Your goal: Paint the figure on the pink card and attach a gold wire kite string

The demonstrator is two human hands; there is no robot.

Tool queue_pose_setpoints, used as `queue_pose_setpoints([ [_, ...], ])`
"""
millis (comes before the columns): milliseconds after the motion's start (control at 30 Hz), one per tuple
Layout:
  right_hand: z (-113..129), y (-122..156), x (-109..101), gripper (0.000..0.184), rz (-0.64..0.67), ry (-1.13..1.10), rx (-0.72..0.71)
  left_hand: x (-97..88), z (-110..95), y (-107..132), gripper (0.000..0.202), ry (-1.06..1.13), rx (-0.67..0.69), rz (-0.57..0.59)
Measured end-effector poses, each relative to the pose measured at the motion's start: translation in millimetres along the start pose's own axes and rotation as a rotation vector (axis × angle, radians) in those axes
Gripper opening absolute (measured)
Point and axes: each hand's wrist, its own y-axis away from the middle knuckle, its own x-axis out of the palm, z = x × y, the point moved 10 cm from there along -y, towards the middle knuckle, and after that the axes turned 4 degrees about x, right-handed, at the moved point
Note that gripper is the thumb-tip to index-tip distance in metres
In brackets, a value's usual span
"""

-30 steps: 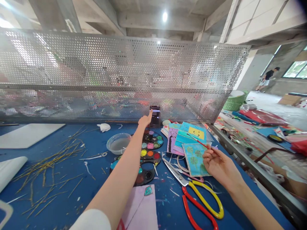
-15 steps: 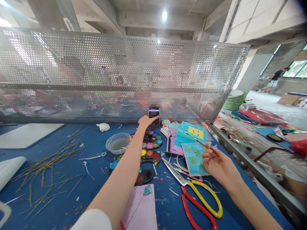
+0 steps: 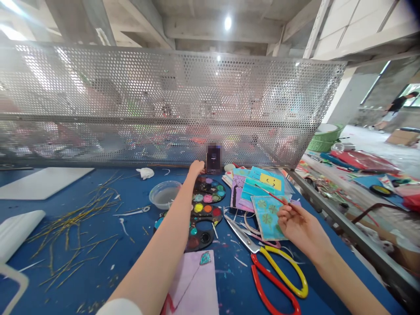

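Observation:
My left hand [image 3: 196,168], reaching far forward, is at the left edge of an upright phone [image 3: 213,161] with a dark screen. Its fingers look curled; whether they touch or grip the phone's edge is hidden. A thin red paintbrush [image 3: 274,195] is held in my right hand [image 3: 297,222], its tip pointing left over painted cards. Under that hand lies a blue card with green flower shapes [image 3: 267,217]. Below my left forearm are a paint palette [image 3: 207,209] and a lilac sheet [image 3: 200,284] bearing a drawn line and a teal leaf-like shape.
Large scissors [image 3: 262,251] with red and yellow handles lie right of the palette. A water bowl [image 3: 163,195], dry twigs [image 3: 75,210] and a white board [image 3: 42,181] are on the left. Behind stands a perforated metal panel [image 3: 164,105]. A person [image 3: 398,109] is far right.
My left hand has drawn back from the phone's screen to its left side, and the outstretched finger has curled. The screen has gone from a lit list to darker. My right hand keeps the paintbrush.

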Motion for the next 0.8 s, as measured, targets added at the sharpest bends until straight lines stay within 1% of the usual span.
queue_pose_setpoints([
  [67, 0, 0, -1, 0.014, -0.007, 0.001, -0.005, 5.9, 1, 1, 0.038, 0.017, -0.008, 0.041],
  [133, -1, 0, -2, 0.015, -0.014, 0.004, -0.008, 8.6, -2, 2, 0.038, 0.024, -0.012, 0.058],
  [333, -2, 1, 1, 0.013, -0.012, 0.011, -0.006, 3.1, -11, 9, 0.038, -0.014, -0.017, 0.018],
  [800, -4, 3, 1, 0.013, -0.012, 0.014, -0.003, -2.4, -13, 15, 0.038, -0.077, -0.016, -0.008],
])
